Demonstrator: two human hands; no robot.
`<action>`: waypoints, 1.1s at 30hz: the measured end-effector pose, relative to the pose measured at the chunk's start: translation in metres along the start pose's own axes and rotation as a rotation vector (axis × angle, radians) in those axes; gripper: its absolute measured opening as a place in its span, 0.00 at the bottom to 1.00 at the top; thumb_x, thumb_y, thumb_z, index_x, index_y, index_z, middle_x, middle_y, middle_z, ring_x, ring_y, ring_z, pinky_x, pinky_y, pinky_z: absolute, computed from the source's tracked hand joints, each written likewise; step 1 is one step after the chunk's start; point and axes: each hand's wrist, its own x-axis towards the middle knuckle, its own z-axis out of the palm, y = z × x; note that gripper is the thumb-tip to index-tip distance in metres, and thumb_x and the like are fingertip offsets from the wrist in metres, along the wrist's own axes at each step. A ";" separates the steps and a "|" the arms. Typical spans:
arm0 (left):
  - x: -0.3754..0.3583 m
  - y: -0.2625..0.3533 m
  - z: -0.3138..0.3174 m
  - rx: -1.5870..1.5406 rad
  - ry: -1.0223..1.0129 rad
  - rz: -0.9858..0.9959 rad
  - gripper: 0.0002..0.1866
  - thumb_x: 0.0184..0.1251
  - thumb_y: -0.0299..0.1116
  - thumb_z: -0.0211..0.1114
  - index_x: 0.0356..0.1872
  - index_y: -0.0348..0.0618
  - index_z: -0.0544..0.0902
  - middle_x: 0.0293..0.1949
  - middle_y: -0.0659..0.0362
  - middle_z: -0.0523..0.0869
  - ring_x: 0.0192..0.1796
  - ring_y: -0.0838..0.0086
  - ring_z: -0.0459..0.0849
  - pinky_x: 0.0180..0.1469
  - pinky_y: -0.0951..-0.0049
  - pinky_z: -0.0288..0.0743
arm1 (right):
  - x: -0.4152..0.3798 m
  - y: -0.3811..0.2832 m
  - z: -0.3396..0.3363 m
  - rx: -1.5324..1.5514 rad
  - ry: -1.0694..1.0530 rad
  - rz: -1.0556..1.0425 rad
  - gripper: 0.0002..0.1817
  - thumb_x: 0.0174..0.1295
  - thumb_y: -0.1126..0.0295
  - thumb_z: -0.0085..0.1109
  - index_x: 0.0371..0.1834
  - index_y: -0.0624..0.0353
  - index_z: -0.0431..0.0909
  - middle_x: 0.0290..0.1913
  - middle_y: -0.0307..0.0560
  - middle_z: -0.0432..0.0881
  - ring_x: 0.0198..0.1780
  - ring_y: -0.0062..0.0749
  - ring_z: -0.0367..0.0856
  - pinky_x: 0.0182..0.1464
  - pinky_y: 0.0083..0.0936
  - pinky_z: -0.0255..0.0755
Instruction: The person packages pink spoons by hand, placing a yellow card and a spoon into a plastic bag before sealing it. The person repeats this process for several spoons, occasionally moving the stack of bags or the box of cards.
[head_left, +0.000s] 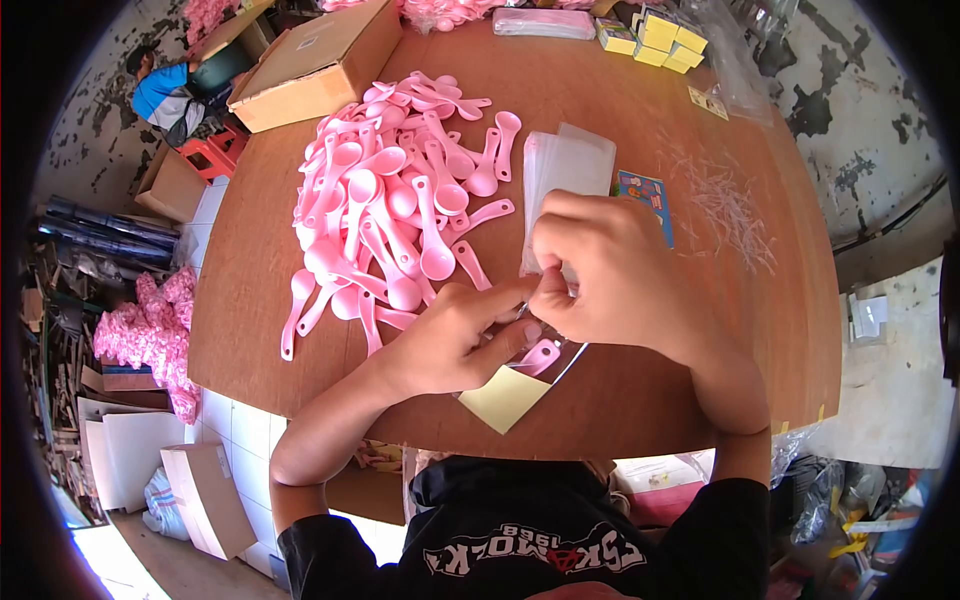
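Observation:
My left hand (465,335) has its thumb and fingers pinched at the top of a clear plastic bag (568,362). Inside the bag is a pink spoon (541,357), its handle end showing. A pale yellow card (504,398) lies over the bag's lower part. My right hand (592,265) is closed, its fingertips pressed together at the same bag edge, close to my left fingertips. A large pile of pink spoons (385,200) lies left of my hands. Beyond my right hand are a stack of clear bags (570,165) and a blue printed card (648,200).
Thin clear strips (725,210) are scattered at the right of the table (640,400). A cardboard box (315,65) stands at the back left, small yellow boxes (655,40) at the back right. Another person (165,95) sits at the far left.

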 end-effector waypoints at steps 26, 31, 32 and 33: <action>0.002 0.001 -0.008 -0.060 0.541 -0.069 0.17 0.68 0.24 0.64 0.57 0.33 0.76 0.35 0.54 0.90 0.35 0.81 0.87 0.36 0.81 0.80 | -0.010 0.072 -0.076 0.355 0.024 0.424 0.12 0.62 0.75 0.58 0.48 0.60 0.82 0.47 0.43 0.84 0.45 0.23 0.80 0.50 0.24 0.74; 0.004 0.006 -0.012 -0.073 0.538 -0.106 0.17 0.68 0.24 0.65 0.57 0.33 0.77 0.38 0.53 0.90 0.39 0.80 0.87 0.40 0.79 0.82 | -0.016 0.023 -0.002 0.764 -0.205 0.456 0.24 0.55 0.62 0.73 0.52 0.63 0.79 0.44 0.43 0.85 0.44 0.22 0.82 0.46 0.22 0.76; 0.003 0.004 -0.012 -0.076 0.512 -0.071 0.18 0.69 0.24 0.64 0.58 0.33 0.75 0.38 0.53 0.89 0.39 0.81 0.87 0.39 0.81 0.80 | -0.023 0.017 0.010 0.773 -0.191 0.472 0.19 0.60 0.66 0.70 0.50 0.66 0.79 0.43 0.44 0.84 0.43 0.20 0.83 0.45 0.19 0.77; 0.003 0.002 -0.012 -0.084 0.487 -0.036 0.19 0.70 0.24 0.63 0.59 0.32 0.73 0.39 0.53 0.89 0.40 0.81 0.86 0.39 0.82 0.78 | -0.029 0.010 0.022 0.953 -0.096 0.488 0.16 0.63 0.69 0.67 0.50 0.67 0.78 0.43 0.45 0.84 0.44 0.21 0.83 0.46 0.19 0.77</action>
